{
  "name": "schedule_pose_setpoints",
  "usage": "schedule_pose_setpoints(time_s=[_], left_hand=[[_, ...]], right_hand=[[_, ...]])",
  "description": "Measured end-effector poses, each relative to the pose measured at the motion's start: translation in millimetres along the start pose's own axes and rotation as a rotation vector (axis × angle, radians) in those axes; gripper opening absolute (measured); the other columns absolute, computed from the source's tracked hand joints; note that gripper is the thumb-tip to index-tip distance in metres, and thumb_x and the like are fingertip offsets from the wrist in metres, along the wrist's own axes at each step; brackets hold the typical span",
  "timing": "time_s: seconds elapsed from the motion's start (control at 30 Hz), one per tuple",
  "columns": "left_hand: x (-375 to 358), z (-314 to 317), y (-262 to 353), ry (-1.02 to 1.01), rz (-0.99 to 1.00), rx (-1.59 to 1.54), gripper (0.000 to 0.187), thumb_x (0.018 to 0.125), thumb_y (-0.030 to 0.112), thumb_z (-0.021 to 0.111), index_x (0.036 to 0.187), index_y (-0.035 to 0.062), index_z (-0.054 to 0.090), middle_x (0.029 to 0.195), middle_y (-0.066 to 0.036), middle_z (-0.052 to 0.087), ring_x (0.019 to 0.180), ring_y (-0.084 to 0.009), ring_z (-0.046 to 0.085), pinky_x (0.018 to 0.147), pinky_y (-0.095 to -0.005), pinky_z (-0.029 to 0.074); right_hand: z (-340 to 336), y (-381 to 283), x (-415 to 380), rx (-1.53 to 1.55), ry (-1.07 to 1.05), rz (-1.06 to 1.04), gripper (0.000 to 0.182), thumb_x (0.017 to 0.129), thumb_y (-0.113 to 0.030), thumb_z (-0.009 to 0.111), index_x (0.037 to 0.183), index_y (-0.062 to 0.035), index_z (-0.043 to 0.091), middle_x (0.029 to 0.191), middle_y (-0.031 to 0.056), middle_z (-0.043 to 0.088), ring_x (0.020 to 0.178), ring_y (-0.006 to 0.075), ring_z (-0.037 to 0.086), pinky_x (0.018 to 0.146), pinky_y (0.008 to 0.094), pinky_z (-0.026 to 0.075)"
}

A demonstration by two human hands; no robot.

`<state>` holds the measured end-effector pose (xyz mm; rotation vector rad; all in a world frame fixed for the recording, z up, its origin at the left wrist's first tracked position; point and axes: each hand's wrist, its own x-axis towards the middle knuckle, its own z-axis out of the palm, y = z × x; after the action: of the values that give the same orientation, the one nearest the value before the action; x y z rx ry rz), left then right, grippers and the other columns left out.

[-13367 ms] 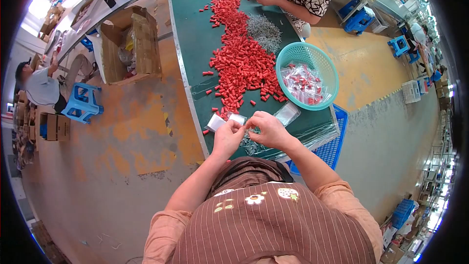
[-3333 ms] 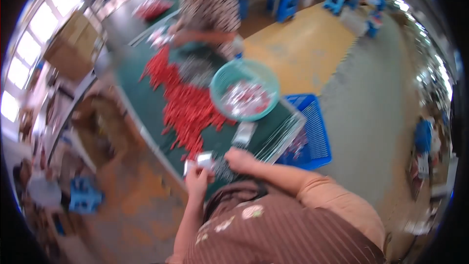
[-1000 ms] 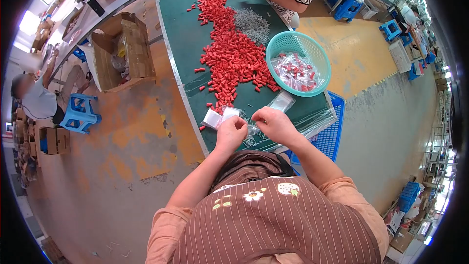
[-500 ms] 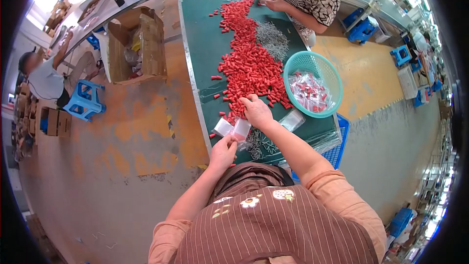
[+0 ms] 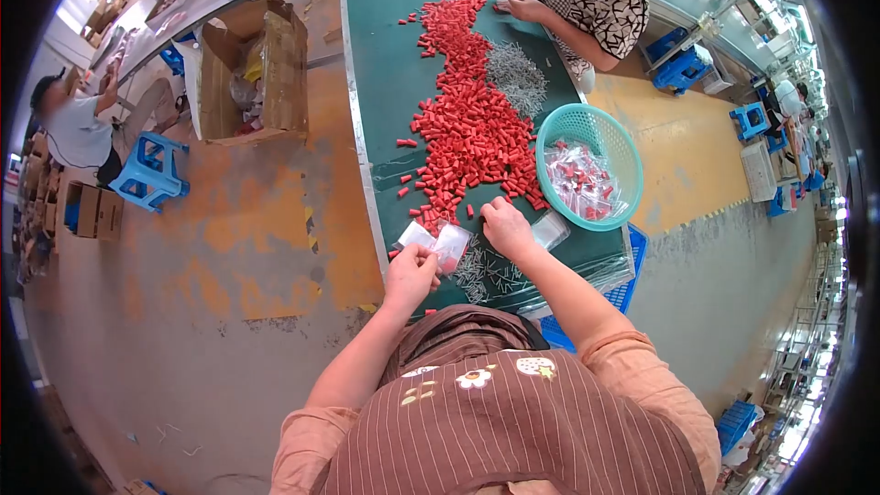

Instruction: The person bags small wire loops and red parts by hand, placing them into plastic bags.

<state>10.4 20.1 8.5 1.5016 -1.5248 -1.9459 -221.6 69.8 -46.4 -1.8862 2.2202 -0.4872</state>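
My left hand (image 5: 410, 270) pinches a small clear plastic bag (image 5: 451, 245) at the near edge of the green table (image 5: 385, 82). My right hand (image 5: 507, 225) is just right of the bag, fingers curled; what it holds is too small to tell. A long heap of red plastic plugs (image 5: 472, 124) runs up the table's middle. A loose pile of grey screws (image 5: 484, 270) lies under my hands, and a larger pile of screws (image 5: 516, 73) lies farther up.
A teal basket (image 5: 616, 142) of filled bags stands at the right edge, a blue crate (image 5: 623, 284) below it. Empty bags (image 5: 550, 229) lie beside my right hand. Another person (image 5: 587, 0) works at the far end. A cardboard box (image 5: 252, 73) and blue stool (image 5: 151, 170) stand left.
My right hand has drawn back from the red plugs toward the bag. My left hand still holds the bag.
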Motion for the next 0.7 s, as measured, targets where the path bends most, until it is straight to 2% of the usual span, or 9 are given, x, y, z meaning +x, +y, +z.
schedule_pose_setpoints(time_s=[0.2, 0.3, 0.4, 0.43, 0.53, 0.57, 0.7], left_hand=[[4, 1, 8, -0.075, -0.147, -0.213, 0.014, 0.091, 0.017, 0.059, 0.092, 0.0026, 0.057, 0.077, -0.006, 0.064, 0.058, -0.0113, 0.059, 0.053, -0.0257, 0.051], [3, 5, 14, -0.069, -0.165, -0.182, 0.014, 0.09, 0.017, 0.059, 0.091, 0.0027, 0.057, 0.077, -0.006, 0.063, 0.058, -0.0113, 0.059, 0.052, -0.0258, 0.051], [1, 12, 20, -0.062, -0.11, -0.116, 0.014, 0.09, 0.016, 0.059, 0.091, 0.0025, 0.056, 0.076, -0.006, 0.063, 0.059, -0.0111, 0.059, 0.051, -0.0258, 0.051], [1, 15, 21, -0.065, -0.083, -0.092, 0.014, 0.09, 0.016, 0.059, 0.091, 0.0024, 0.056, 0.076, -0.006, 0.063, 0.059, -0.0111, 0.059, 0.051, -0.0257, 0.051], [4, 25, 22, -0.106, -0.028, -0.002, 0.013, 0.091, 0.015, 0.058, 0.091, 0.0022, 0.055, 0.077, -0.007, 0.063, 0.059, -0.0109, 0.059, 0.05, -0.0257, 0.051], [2, 28, 25, -0.124, -0.024, -0.004, 0.013, 0.091, 0.015, 0.057, 0.091, 0.0022, 0.055, 0.077, -0.007, 0.063, 0.06, -0.011, 0.059, 0.051, -0.0257, 0.051], [-10, 33, 41, -0.175, -0.005, -0.066, 0.012, 0.092, 0.014, 0.056, 0.092, 0.0019, 0.055, 0.076, -0.007, 0.063, 0.061, -0.0115, 0.06, 0.051, -0.0257, 0.052]], right_hand=[[-6, 3, -10, 0.031, -0.029, 0.263, 0.008, 0.078, -0.009, 0.056, 0.083, -0.0028, 0.058, 0.092, 0.0185, 0.059, 0.085, 0.0393, 0.061, 0.074, 0.0485, 0.051], [-13, 10, -12, 0.18, -0.05, 0.315, 0.014, 0.076, -0.01, 0.062, 0.088, -0.0025, 0.06, 0.09, 0.0171, 0.061, 0.084, 0.0345, 0.063, 0.074, 0.0431, 0.051], [-59, -37, -16, 0.701, 0.067, 0.278, 0.02, 0.075, -0.011, 0.067, 0.092, -0.0022, 0.061, 0.084, 0.0133, 0.061, 0.081, 0.0263, 0.063, 0.074, 0.0359, 0.051], [-64, -49, -20, 0.814, 0.11, 0.218, 0.021, 0.075, -0.007, 0.069, 0.093, -0.0022, 0.061, 0.085, 0.0096, 0.059, 0.079, 0.0212, 0.062, 0.075, 0.031, 0.05], [-85, -80, -26, 0.898, 0.159, 0.072, 0.019, 0.076, -0.003, 0.067, 0.093, -0.0025, 0.06, 0.09, 0.0078, 0.059, 0.08, 0.0203, 0.061, 0.074, 0.031, 0.05], [-90, -85, -27, 0.82, 0.185, -0.003, 0.02, 0.075, 0.0, 0.068, 0.092, -0.0036, 0.059, 0.095, 0.0089, 0.059, 0.084, 0.0234, 0.061, 0.074, 0.0325, 0.05], [-89, -84, -34, 0.501, 0.253, -0.212, 0.022, 0.071, -0.002, 0.07, 0.089, -0.0062, 0.058, 0.096, 0.0111, 0.059, 0.086, 0.0318, 0.06, 0.073, 0.0369, 0.049]])
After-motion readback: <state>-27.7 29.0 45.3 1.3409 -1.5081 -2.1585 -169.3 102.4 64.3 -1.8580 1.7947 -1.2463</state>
